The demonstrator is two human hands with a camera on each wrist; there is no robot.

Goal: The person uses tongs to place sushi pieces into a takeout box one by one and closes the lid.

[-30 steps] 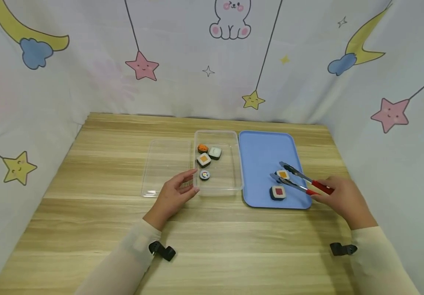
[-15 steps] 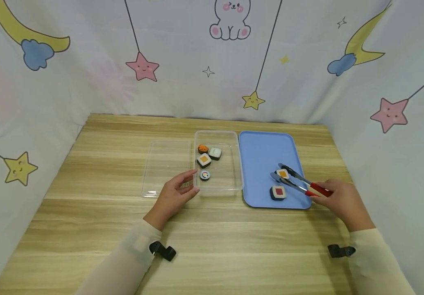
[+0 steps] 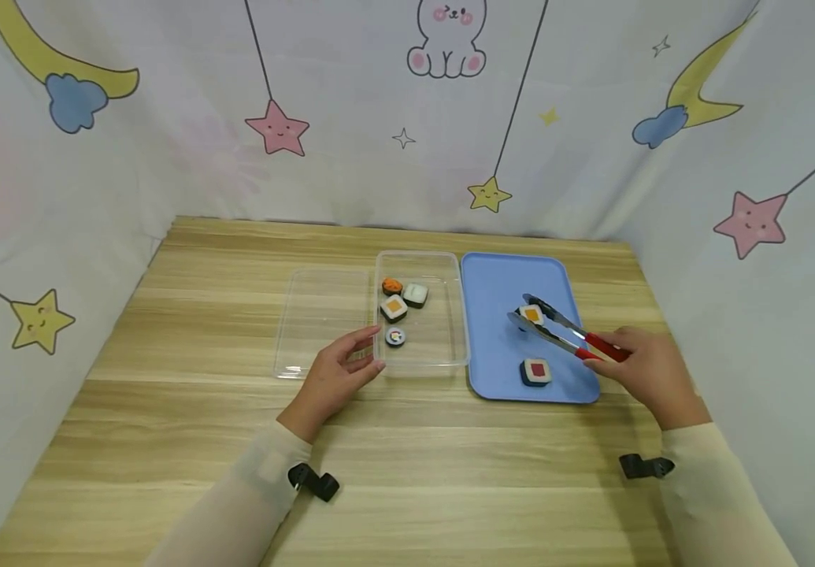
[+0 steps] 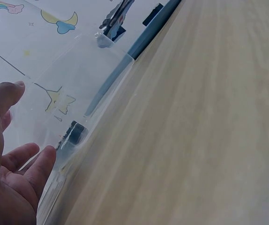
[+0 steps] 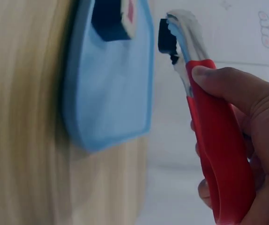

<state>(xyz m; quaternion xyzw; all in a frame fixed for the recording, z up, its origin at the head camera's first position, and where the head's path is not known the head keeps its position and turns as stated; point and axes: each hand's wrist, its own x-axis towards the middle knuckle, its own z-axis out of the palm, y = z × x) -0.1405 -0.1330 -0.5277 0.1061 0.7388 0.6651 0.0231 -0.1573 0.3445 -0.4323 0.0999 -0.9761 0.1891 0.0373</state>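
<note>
My right hand (image 3: 651,372) grips red-handled metal tongs (image 3: 607,346). Between the tongs' tips is a square sushi roll (image 3: 531,315) with a yellow-orange centre; the right wrist view shows it raised above the blue tray (image 3: 495,276). Another roll (image 3: 536,372), red in the middle, sits on the tray's near part. Fingers loosely bent, my left hand (image 3: 331,383) rests against the left side of a clear plastic container (image 3: 442,339). Inside that container, along its left, are several sushi pieces: an orange-topped one (image 3: 392,286), a whitish one (image 3: 416,295), a yellow-centred one (image 3: 394,308) and a small round one (image 3: 395,337).
A clear lid (image 3: 322,315) lies flat on the wooden table (image 3: 407,472), left of the container. The tray stands right beside the container's right wall. Behind the table hangs a white printed curtain (image 3: 350,173).
The tongs have closed in on the yellow-centred roll and lifted it, moving it slightly left and away from me. The right hand followed; my left hand has stayed at the container.
</note>
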